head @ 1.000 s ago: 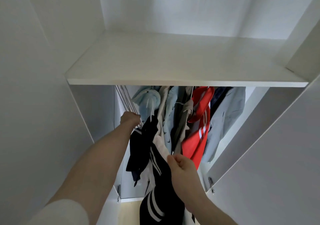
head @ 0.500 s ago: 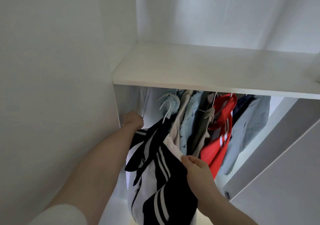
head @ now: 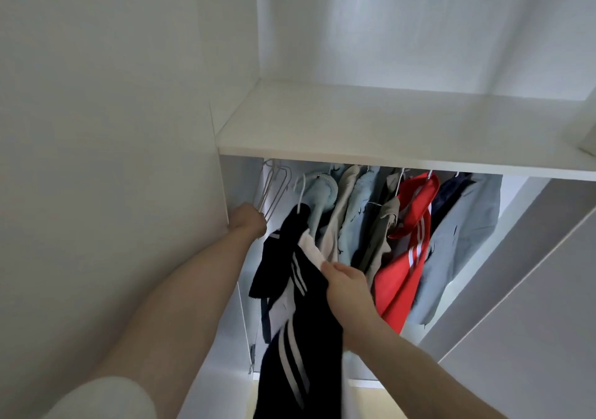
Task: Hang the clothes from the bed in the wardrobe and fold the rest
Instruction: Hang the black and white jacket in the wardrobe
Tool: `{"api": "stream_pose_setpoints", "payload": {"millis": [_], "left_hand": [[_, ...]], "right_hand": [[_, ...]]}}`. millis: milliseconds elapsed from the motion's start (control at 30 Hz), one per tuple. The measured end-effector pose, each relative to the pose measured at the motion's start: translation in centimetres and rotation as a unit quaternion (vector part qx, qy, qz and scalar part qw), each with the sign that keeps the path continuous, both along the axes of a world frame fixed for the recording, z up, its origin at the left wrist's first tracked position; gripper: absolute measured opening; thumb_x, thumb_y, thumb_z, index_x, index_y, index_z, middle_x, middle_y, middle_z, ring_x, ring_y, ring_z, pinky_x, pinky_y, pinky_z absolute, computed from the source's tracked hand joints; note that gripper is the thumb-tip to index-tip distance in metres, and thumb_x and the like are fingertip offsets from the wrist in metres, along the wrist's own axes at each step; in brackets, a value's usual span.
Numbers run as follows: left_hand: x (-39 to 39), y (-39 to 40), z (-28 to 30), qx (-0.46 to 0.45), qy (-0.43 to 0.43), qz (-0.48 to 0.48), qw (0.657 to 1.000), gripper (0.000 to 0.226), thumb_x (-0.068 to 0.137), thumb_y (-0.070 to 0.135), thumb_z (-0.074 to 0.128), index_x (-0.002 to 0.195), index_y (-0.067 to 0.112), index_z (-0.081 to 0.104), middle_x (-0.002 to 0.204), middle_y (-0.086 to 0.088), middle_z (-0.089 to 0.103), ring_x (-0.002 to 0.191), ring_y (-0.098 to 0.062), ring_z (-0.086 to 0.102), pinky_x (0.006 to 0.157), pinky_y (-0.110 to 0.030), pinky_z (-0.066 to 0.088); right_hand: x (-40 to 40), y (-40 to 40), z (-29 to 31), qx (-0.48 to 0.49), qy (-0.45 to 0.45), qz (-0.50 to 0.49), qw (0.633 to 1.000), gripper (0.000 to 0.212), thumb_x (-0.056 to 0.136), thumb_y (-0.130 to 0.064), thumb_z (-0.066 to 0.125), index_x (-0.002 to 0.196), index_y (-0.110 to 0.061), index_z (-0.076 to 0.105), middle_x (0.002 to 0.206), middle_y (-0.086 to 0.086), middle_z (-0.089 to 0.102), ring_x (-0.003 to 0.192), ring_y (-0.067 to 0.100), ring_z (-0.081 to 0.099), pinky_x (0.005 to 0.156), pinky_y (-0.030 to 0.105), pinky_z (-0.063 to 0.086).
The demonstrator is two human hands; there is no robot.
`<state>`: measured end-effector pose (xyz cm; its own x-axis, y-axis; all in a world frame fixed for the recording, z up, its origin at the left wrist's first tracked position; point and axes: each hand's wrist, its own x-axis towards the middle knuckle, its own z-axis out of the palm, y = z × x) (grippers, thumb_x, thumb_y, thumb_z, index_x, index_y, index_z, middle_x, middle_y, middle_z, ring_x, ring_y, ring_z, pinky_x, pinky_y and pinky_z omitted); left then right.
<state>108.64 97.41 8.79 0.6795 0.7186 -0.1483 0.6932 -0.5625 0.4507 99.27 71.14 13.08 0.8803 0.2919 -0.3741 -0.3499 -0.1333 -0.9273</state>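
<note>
I see the dark striped jacket (head: 300, 292) hanging in the lower middle of the frame, its collar on a white hanger (head: 300, 194) whose hook reaches up toward the rail under the shelf (head: 387, 134); the shelf edge hides the rail, so I cannot tell whether the hook is seated. My right hand (head: 346, 289) pinches the jacket's pale lining edge, fingers curled round the cloth. My left hand (head: 248, 221), at centre left, has its fingers curled at the lower ends of the bare hangers (head: 274, 189) beside the wardrobe's left wall; whether it truly holds them I cannot tell.

My worry is the hook. If it only rests on the rail's edge, a tug from my right hand could pull the jacket off and drop it. The jacket also sits lopsided, one dark flap sagging left, so it may slide off the hanger's shoulder. Pulling a bare hanger could snag its neighbours or the light blue garment (head: 322, 192) just beside.
</note>
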Motion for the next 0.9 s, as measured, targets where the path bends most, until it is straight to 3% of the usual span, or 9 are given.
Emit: {"api": "stream_pose_setpoints", "payload": {"millis": [67, 167, 267, 400, 467, 633, 767, 900], "left_hand": [[-0.2, -0.2, 0.6, 0.033, 0.032, -0.009, 0.999, 0.028, 0.101, 0.022, 0.061, 0.122, 0.007, 0.07, 0.127, -0.013, 0.069, 0.116, -0.029, 0.067, 0.086, -0.032, 0.054], [-0.2, -0.3, 1.0, 0.059, 0.047, -0.019, 0.997, 0.033, 0.104, 0.023, 0.055, 0.132, 0.007, 0.063, 0.135, -0.011, 0.064, 0.122, -0.028, 0.063, 0.085, -0.03, 0.051], [-0.2, -0.2, 0.9, 0.056, 0.043, -0.021, 0.997, 0.037, 0.106, 0.03, 0.054, 0.129, 0.003, 0.062, 0.133, -0.015, 0.064, 0.121, -0.031, 0.062, 0.094, -0.036, 0.053], [-0.1, 0.0, 0.8, 0.044, 0.04, -0.036, 0.998, 0.027, 0.102, 0.024, 0.06, 0.117, 0.003, 0.068, 0.121, -0.014, 0.069, 0.111, -0.031, 0.067, 0.086, -0.035, 0.055], [-0.1, 0.3, 0.6, 0.052, 0.044, -0.046, 0.997, 0.024, 0.101, 0.023, 0.06, 0.112, 0.003, 0.069, 0.118, -0.014, 0.07, 0.109, -0.03, 0.068, 0.083, -0.034, 0.055], [0.4, 0.7, 0.1, 0.034, 0.028, -0.045, 0.998, 0.03, 0.103, 0.028, 0.059, 0.112, 0.001, 0.07, 0.113, -0.016, 0.072, 0.108, -0.033, 0.069, 0.087, -0.035, 0.056], [0.8, 1.3, -0.5, -0.001, 0.006, -0.039, 0.999, 0.027, 0.101, 0.024, 0.061, 0.105, 0.0, 0.072, 0.105, -0.017, 0.074, 0.1, -0.032, 0.072, 0.081, -0.035, 0.057], [1.1, 1.3, -1.1, -0.033, -0.027, -0.035, 0.998, 0.035, 0.104, 0.028, 0.058, 0.078, 0.004, 0.062, 0.095, -0.018, 0.075, 0.092, -0.033, 0.073, 0.072, -0.033, 0.055]], "right_hand": [[0.9, 2.4, 0.2, 0.008, 0.0, -0.002, 1.0, 0.019, 0.099, -0.022, 0.052, 0.083, -0.013, 0.056, 0.072, 0.01, 0.046, 0.065, 0.022, 0.047, 0.061, 0.03, 0.041], [3.2, 5.6, 0.3, 0.009, -0.012, -0.022, 1.0, 0.04, 0.101, -0.031, 0.053, 0.067, -0.017, 0.038, 0.06, 0.001, 0.039, 0.055, 0.017, 0.04, 0.057, 0.029, 0.038], [6.0, 8.0, 0.4, 0.028, -0.017, -0.051, 0.998, 0.042, 0.101, -0.032, 0.052, 0.065, -0.019, 0.037, 0.055, -0.005, 0.036, 0.056, 0.016, 0.036, 0.06, 0.032, 0.034], [9.9, 10.1, 0.4, 0.066, -0.028, -0.093, 0.993, 0.053, 0.102, -0.049, 0.06, 0.064, -0.014, 0.047, 0.062, -0.002, 0.048, 0.069, 0.02, 0.053, 0.074, 0.031, 0.049], [11.6, 10.9, 0.1, 0.069, -0.037, -0.108, 0.991, 0.056, 0.1, -0.053, 0.061, 0.061, -0.015, 0.047, 0.062, -0.002, 0.048, 0.072, 0.02, 0.053, 0.081, 0.031, 0.05], [15.7, 12.7, -0.9, -0.018, -0.09, -0.094, 0.991, 0.052, 0.104, -0.045, 0.054, 0.061, -0.02, 0.041, 0.063, -0.002, 0.043, 0.069, 0.022, 0.048, 0.071, 0.03, 0.044], [16.7, 13.6, -3.5, -0.078, -0.135, -0.091, 0.984, 0.043, 0.106, -0.031, 0.048, 0.067, -0.011, 0.048, 0.065, 0.0, 0.05, 0.06, 0.014, 0.049, 0.067, 0.028, 0.043], [15.6, 13.7, -6.3, -0.148, -0.207, -0.097, 0.962, 0.034, 0.103, -0.031, 0.041, 0.073, -0.018, 0.052, 0.07, 0.002, 0.06, 0.063, 0.016, 0.057, 0.057, 0.029, 0.043]]}}
